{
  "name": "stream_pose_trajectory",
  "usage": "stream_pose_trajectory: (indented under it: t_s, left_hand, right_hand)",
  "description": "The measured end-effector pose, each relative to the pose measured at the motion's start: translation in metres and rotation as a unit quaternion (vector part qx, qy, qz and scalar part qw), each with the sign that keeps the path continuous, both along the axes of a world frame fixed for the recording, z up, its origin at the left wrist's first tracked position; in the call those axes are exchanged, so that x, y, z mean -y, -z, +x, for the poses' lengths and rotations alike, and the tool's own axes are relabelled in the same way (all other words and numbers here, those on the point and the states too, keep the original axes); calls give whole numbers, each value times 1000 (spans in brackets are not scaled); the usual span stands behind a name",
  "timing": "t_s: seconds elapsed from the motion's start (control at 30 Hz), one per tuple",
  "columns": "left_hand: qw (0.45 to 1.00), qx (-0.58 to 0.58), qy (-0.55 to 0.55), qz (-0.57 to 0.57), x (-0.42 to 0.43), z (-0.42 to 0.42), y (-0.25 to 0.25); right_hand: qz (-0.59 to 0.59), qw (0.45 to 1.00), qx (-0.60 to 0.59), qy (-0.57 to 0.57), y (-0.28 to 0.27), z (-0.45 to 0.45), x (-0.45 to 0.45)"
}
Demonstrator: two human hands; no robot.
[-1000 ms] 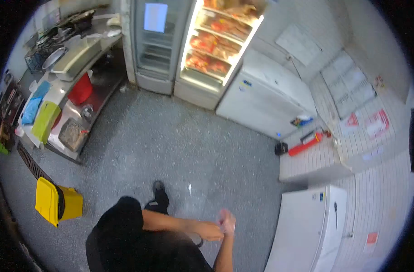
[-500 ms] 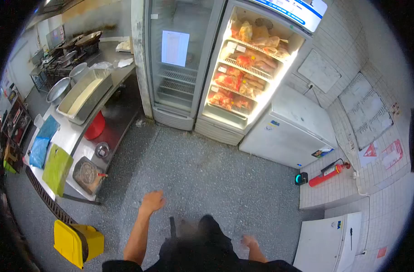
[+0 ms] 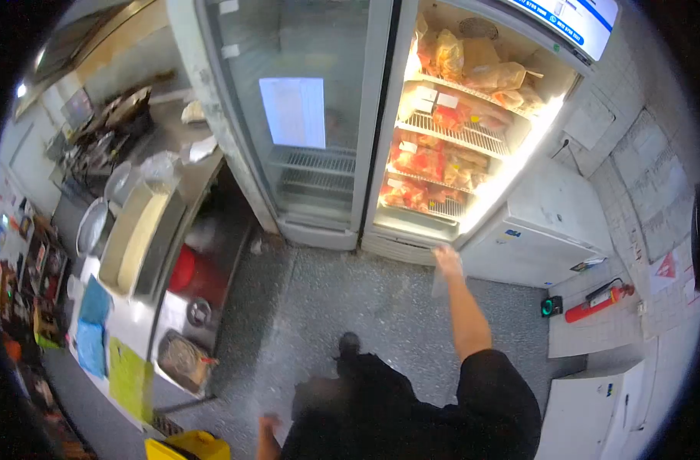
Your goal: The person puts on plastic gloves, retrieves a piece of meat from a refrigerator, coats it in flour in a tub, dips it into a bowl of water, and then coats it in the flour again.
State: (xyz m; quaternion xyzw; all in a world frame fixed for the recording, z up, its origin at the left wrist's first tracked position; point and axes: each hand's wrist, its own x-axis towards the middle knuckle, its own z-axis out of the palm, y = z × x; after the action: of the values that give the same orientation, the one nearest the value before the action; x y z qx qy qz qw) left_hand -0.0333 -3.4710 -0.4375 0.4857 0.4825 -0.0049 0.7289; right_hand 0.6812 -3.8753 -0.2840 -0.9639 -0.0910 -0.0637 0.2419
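Before me, wire shelves [image 3: 484, 140] in the lit fridge [image 3: 403, 249], bags [image 3: 492, 74] on the top one, red packs [image 3: 416, 161] below; on my left, steel worktop [image 3: 127, 313], deep tray [image 3: 125, 239] by its right edge, blue packs [image 3: 91, 345], green sheet [image 3: 130, 379] at its near end.

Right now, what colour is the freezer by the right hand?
The freezer is white, with a small blue label; it shows best in the head view.

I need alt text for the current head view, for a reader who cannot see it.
A person in black has the right hand extended toward a lit fridge stocked with bagged items; the left hand hangs low, blurred. At picture left, a metal table holds a deep tray.
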Motion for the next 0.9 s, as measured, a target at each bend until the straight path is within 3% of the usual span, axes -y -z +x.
stream_pose_trajectory:
  t_s: [0.03,0.07,0.1,0.13,0.17,0.2,0.23,0.33,0.43,0.53,0.6,0.67,0.7,0.77,0.8,0.87,0.9]
  left_hand:
    - [995,-85,29,36,8,2,-16]
    - [988,-135,50,49,12,11,-31]
    - [984,-158,69,53,10,23,-39]
    - [980,-174,85,53,6,40,-45]
    - [977,-176,103,54,-4,62,-49]
    - [975,-180,117,55,-15,86,-50]
    - [972,-185,133,55,-26,108,-51]
    - [965,-169,188,74,-81,170,-45]
    - [956,-139,241,94,-150,225,-45]
    - [955,-101,259,102,-220,277,-48]
    - [958,-68,260,104,-277,316,-43]
    - [967,-1,243,78,-337,355,-31]
    - [973,80,217,8,-370,374,-23]
    - [960,188,171,-118,-423,416,-15]
    - [976,125,176,-9,-432,435,-17]
    - [960,1,179,215,-443,487,-28]
    - [939,11,221,262,-434,513,-58]
  right_hand:
    - [-22,996,63,-66,-18,46,-35]
    - [102,991,80,-42,-41,85,-86]
    - [-54,963,192,-183,-121,92,-120]
    - [-36,984,104,-141,-184,99,-165]
    - [-10,988,115,-99,-215,117,-201]
    - [15,982,139,-127,-228,147,-232]
    - [39,974,162,-155,-237,173,-255]
    - [-52,965,164,-196,-257,220,-296]
    - [-169,983,32,-68,-282,206,-319]
    - [-306,943,-68,-115,-319,203,-334]
    - [-274,956,57,-92,-287,227,-335]
    - [-289,956,-4,-47,-305,212,-346]
    - [-289,948,-116,-59,-298,226,-345]
    - [-195,980,-17,-14,-285,202,-339]
    - [-149,988,33,7,-275,183,-339]
    - [-187,982,30,-13,-288,134,-334]
    - [-243,963,104,-59,-282,108,-323]
